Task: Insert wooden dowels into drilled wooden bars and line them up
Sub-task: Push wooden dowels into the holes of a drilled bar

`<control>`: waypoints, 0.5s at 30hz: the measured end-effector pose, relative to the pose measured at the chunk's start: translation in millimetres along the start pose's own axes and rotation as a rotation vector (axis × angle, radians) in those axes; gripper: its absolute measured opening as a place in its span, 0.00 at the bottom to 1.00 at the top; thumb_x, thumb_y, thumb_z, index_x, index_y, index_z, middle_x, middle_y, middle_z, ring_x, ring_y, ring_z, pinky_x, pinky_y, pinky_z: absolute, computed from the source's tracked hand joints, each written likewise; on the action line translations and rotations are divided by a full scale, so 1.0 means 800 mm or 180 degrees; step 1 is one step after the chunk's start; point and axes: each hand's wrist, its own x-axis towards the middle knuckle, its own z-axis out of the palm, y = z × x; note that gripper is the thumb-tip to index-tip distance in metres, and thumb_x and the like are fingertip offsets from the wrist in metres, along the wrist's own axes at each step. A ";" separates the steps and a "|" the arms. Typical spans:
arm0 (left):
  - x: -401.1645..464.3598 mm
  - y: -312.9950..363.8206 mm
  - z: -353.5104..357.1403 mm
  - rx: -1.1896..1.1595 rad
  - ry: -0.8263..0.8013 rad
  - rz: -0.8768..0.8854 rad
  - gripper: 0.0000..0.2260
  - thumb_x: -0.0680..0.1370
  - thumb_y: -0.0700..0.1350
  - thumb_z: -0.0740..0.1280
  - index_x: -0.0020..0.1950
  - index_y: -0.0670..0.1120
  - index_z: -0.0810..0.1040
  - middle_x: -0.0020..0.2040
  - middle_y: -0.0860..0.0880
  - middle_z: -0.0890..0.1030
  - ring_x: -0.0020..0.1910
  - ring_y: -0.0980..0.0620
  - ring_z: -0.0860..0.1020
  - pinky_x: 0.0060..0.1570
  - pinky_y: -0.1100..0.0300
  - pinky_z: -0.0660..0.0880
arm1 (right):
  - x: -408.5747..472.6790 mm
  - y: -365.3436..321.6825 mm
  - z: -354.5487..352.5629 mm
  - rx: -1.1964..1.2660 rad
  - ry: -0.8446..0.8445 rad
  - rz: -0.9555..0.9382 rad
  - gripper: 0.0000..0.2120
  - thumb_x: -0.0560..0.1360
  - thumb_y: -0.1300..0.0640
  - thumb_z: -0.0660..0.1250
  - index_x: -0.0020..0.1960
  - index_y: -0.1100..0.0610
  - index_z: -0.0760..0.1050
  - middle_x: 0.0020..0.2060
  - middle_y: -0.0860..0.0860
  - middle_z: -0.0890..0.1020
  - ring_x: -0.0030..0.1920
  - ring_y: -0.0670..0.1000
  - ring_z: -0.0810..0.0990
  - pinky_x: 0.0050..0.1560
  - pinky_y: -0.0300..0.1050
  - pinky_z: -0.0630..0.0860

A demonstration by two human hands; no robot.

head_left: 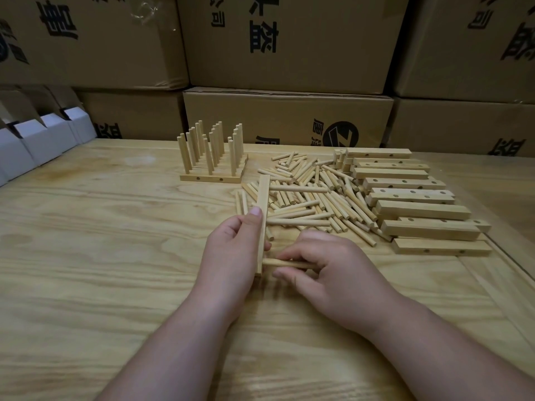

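Wooden bar in hand: drilled bar (263, 215) standing nearly on end on the table (115, 256), its near end hiding behind the left palm; its holes are not showing from this side.
Left hand: left hand (231, 250) gripping the bar, thumb lying along its left face, fingers wrapping round out of sight.
Right hand: right hand (327, 273) pinching a dowel (286, 264) between thumb and fingers, the dowel lying level with its left tip meeting the bar's lower part; whether it is seated in a hole cannot be told.
Loose dowels: pile (312, 195) lying just beyond the hands, overlapping too much to count.
Undone bars: stack of bars (411, 198) sitting right of the pile, lower ones partly covered.
Finished row: bars with upright dowels (212, 153) standing at the far centre, rear ones screened.
Background: cardboard boxes (289, 39) with print cut off by the frame; white cartons (43, 137) at the left edge.
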 end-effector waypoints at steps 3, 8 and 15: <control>0.001 -0.001 0.001 0.0082 0.0031 0.0037 0.16 0.80 0.61 0.65 0.40 0.52 0.82 0.31 0.53 0.82 0.30 0.59 0.79 0.37 0.56 0.74 | 0.000 -0.001 -0.001 -0.0017 0.0034 -0.0047 0.08 0.74 0.48 0.73 0.50 0.50 0.85 0.39 0.41 0.80 0.41 0.43 0.80 0.41 0.50 0.79; 0.001 -0.001 0.002 0.0044 0.0059 0.0017 0.16 0.80 0.60 0.66 0.40 0.51 0.82 0.31 0.53 0.82 0.30 0.59 0.79 0.38 0.54 0.75 | 0.002 -0.005 -0.004 -0.0130 -0.0011 -0.0091 0.09 0.76 0.48 0.70 0.50 0.51 0.86 0.37 0.42 0.80 0.40 0.44 0.79 0.39 0.49 0.78; 0.000 -0.001 0.001 0.0113 0.0003 0.0043 0.15 0.80 0.60 0.65 0.42 0.53 0.82 0.31 0.54 0.82 0.31 0.62 0.80 0.35 0.57 0.75 | 0.002 -0.006 -0.004 -0.0228 -0.0201 -0.0045 0.12 0.79 0.47 0.65 0.49 0.50 0.85 0.34 0.43 0.76 0.38 0.46 0.77 0.38 0.50 0.76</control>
